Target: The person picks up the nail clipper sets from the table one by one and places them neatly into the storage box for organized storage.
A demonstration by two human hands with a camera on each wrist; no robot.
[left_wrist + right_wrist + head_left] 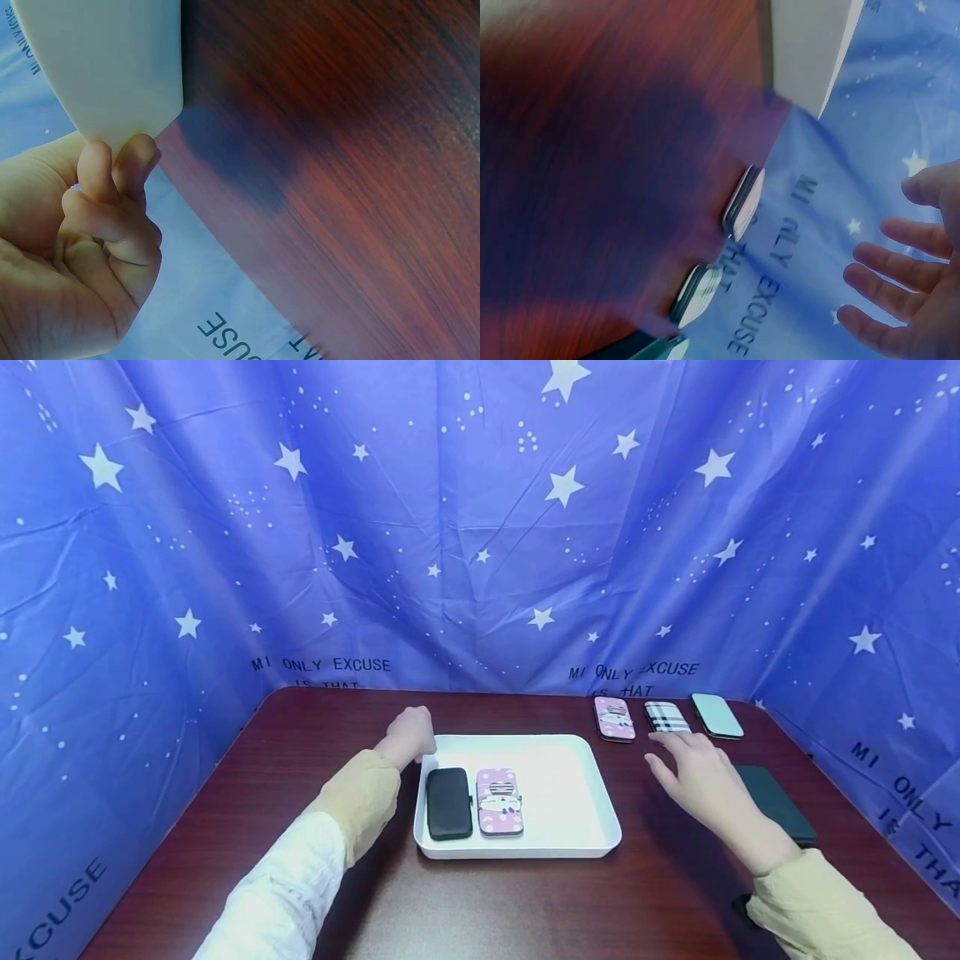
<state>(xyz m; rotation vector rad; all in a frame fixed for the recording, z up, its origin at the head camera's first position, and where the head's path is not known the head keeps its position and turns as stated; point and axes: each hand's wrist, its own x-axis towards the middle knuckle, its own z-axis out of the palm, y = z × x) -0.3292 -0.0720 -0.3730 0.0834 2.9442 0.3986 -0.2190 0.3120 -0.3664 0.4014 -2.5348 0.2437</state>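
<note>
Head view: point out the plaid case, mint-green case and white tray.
Plaid case (666,716): head view, patterned top.
Mint-green case (717,716): head view, top face.
White tray (567,795): head view, bare floor.

A blue curtain (450,568) hangs in loose folds from nine o'clock through twelve to three, patterned with white stars (564,487) and dots (467,397). Dark lettering (362,665) crosses it at eleven and one, and slants at two. Beyond the far edge of the glossy, red-brown, wood-grained tabletop (525,906), it fills twelve o'clock. Soft shadows (678,839) darken the wood.
</note>
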